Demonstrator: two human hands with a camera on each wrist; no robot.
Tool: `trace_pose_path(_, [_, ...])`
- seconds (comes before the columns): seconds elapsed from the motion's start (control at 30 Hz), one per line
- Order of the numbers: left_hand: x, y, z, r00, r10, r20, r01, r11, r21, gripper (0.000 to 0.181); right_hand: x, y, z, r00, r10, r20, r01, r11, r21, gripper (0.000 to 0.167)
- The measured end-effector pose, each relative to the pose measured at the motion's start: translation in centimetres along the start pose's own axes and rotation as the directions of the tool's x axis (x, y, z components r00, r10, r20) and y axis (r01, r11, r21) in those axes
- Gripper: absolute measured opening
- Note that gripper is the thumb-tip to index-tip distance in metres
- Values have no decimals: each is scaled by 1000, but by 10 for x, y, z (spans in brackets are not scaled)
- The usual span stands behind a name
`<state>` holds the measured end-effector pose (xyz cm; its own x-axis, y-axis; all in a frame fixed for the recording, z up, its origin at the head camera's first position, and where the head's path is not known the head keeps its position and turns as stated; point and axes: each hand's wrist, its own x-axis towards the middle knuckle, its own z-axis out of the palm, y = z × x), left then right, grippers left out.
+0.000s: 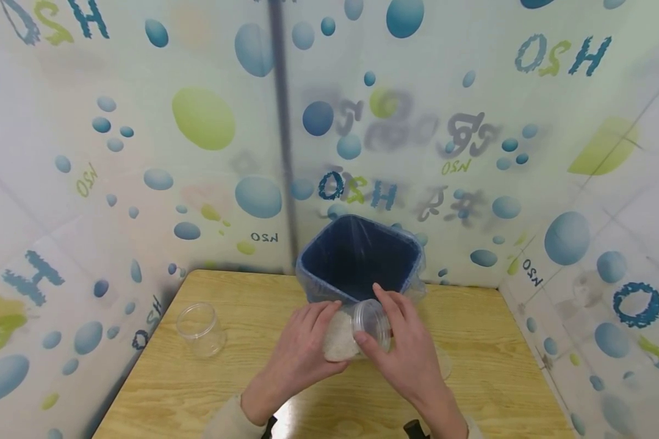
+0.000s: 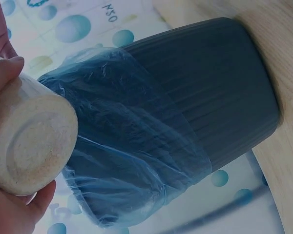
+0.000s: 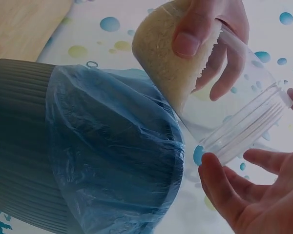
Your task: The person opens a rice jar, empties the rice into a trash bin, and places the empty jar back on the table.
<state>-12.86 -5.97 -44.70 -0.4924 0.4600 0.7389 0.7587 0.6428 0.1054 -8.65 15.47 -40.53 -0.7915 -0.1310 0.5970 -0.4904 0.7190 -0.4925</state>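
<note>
A clear plastic jar (image 1: 342, 336) partly filled with white rice is tilted in front of the bin, its threaded mouth toward the right. My left hand (image 1: 299, 344) grips its body near the base. My right hand (image 1: 409, 350) holds the mouth end between thumb and fingers. In the right wrist view, the rice (image 3: 168, 53) lies toward the base, with a sloping edge. The jar's round bottom (image 2: 39, 144) faces the left wrist camera. Just behind the hands stands a dark blue bin (image 1: 357, 253) with a thin bluish plastic liner (image 2: 122, 141) folded over its rim.
An open clear jar (image 1: 200, 332) stands at the left of the wooden table (image 1: 241, 390). A clear round thing (image 1: 443, 364), partly hidden by my right hand, lies on the right. A curtain (image 1: 203, 183) with blue and green spots hangs behind the bin.
</note>
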Motion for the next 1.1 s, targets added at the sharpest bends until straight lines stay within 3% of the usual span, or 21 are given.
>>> trace_pose_path(0.27, [1,0,-1,1000,-8,3,8,1000,-1,103,1,4,-2,997,-79,1,79,996,48,56])
trace_pose_path(0.57, [0,-1,-3,1000,-8,16,8,1000,-27,103,1,10,-5,985,-159,68,146,976,161,66])
trace_pose_path(0.83, [1,-2,-2,1000,-9,18,10,999,-41,100,2,20,-2,960,-274,55,248,926,285,66])
trace_pose_path(1.1, [1,-2,-1,1000,-1,16,1,999,-41,101,5,23,-1,929,-371,21,342,874,344,63])
